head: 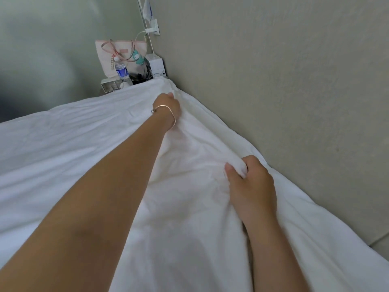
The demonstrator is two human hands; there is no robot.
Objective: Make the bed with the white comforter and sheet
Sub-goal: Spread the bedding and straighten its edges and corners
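The white comforter (73, 144) covers the bed from the left edge to the wall on the right, wrinkled along the wall side. My left hand (168, 107), with a thin bracelet on the wrist, reaches far forward and grips a fold of the comforter close to its far corner. Nearer to me, my right hand (250, 182) pinches a raised fold of the comforter between thumb and fingers, next to the wall. A separate sheet cannot be told apart under the comforter.
A grey-beige wall (284, 81) runs along the bed's right side. Beyond the far corner stand a pink tote bag (120, 55), a water bottle (121, 70), a white box (155, 63) and a wall socket (154, 29) with cables.
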